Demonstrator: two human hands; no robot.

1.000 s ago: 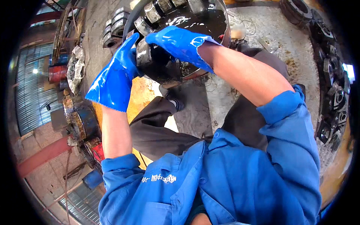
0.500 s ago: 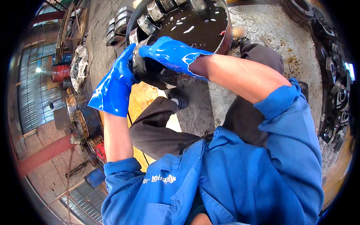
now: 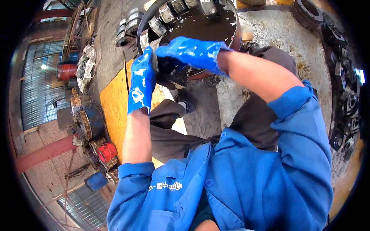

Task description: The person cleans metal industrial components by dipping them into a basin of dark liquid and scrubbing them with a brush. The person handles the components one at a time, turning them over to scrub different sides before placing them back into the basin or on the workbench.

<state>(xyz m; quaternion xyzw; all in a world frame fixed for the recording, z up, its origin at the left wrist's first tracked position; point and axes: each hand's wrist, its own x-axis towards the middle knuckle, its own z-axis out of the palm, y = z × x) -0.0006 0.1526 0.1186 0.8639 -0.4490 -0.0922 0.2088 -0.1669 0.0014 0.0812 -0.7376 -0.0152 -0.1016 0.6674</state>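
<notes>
Both my hands wear wet, glossy blue rubber gloves. Between them, at the near left rim of a round metal tub [image 3: 237, 34], is a thick grey metal ring [image 3: 154, 57]. My left hand [image 3: 142, 81] grips its left side with the thumb up along the edge. Reaching across from the right, my right hand [image 3: 189, 51] has its fingers closed over the ring's upper right side. The fingertips inside and beneath the ring are hidden. Dark liquid [image 3: 200, 29] fills the tub, and several similar metal rings [image 3: 166, 14] line its left and far wall.
More metal rings [image 3: 134, 24] lie in a row outside the tub to the left. Dark metal parts [image 3: 341, 104] are heaped along the right side. A yellow board [image 3: 111, 92] lies left of my legs. Drums, one with a red part [image 3: 106, 152], stand farther left.
My left hand has moved slightly right, and its forearm is more upright. My right hand has shifted right too, still on the ring. The whole view has moved a little.
</notes>
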